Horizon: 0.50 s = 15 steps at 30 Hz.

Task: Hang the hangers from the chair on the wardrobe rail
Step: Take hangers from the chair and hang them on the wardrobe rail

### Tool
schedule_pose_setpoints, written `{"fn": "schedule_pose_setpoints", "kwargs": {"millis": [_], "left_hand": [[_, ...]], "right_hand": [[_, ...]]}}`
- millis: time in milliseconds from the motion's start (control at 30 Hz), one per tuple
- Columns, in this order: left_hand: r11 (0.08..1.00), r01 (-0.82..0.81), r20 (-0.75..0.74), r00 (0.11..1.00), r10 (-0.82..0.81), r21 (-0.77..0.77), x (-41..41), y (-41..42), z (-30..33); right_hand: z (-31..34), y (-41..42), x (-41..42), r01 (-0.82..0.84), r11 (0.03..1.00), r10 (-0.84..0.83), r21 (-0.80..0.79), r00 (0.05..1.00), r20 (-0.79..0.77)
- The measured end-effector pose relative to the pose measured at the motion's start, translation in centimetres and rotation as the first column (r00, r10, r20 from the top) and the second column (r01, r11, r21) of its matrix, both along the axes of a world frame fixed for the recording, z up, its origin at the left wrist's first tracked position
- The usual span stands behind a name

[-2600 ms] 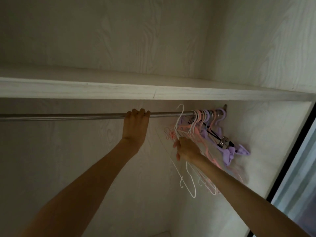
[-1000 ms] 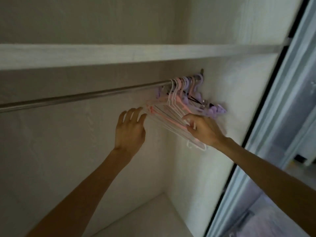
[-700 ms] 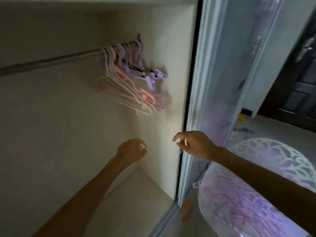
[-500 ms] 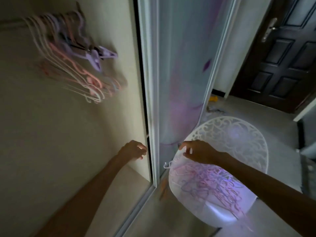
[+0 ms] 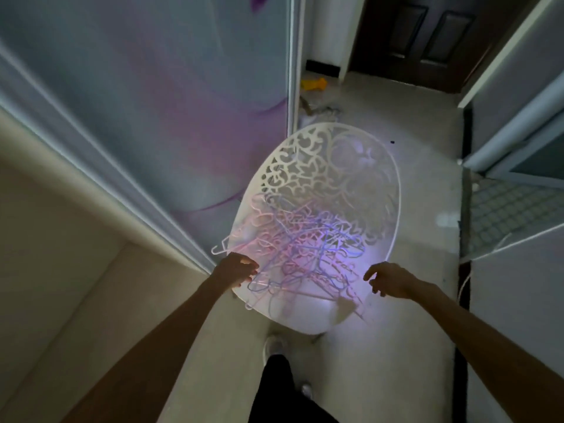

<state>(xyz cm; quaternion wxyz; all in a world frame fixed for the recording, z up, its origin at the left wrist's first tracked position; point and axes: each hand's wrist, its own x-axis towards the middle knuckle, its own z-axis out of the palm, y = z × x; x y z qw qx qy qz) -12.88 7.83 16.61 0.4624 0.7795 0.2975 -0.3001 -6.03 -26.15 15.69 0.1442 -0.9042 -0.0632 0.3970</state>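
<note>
Between two empty, loosely curled hands point(image 5: 308, 276), tangled hangers point(image 5: 300, 251) fill the chair point(image 5: 335, 166).

both hands point(image 5: 236, 270) hover over tangled hangers point(image 5: 300, 248) on chair point(image 5: 332, 166).

You look down on a white chair point(image 5: 375, 166) of smooth, glossy pierced plastic, thin plastic hangers point(image 5: 299, 251) in pink, purple and white, and a glossy wardrobe door point(image 5: 146, 96) beside a matt floor point(image 5: 421, 141).
</note>
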Motion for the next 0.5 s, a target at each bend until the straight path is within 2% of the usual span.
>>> {"fn": "schedule_pose_setpoints", "kwargs": {"millis": [267, 367, 500], "left_hand": [[0.979, 0.119, -0.045, 0.993, -0.113, 0.165, 5.9, -1.0, -11.6], [0.941, 0.231, -0.067, 0.973, -0.221, 0.246, 6.9, -0.5, -15.6], [0.932, 0.246, -0.088, 0.969, -0.231, 0.266, 8.2, 0.4, -19.7]], "right_hand": [[-8.3, 2.2, 4.7, -0.037, 0.984, 0.045, -0.176, 0.998, 0.044], [-11.4, 3.7, 6.9, -0.020, 0.987, 0.038, -0.157, 0.993, 0.110], [-14.9, 6.1, 9.4, -0.035, 0.982, 0.076, -0.186, 0.974, 0.214]]}}
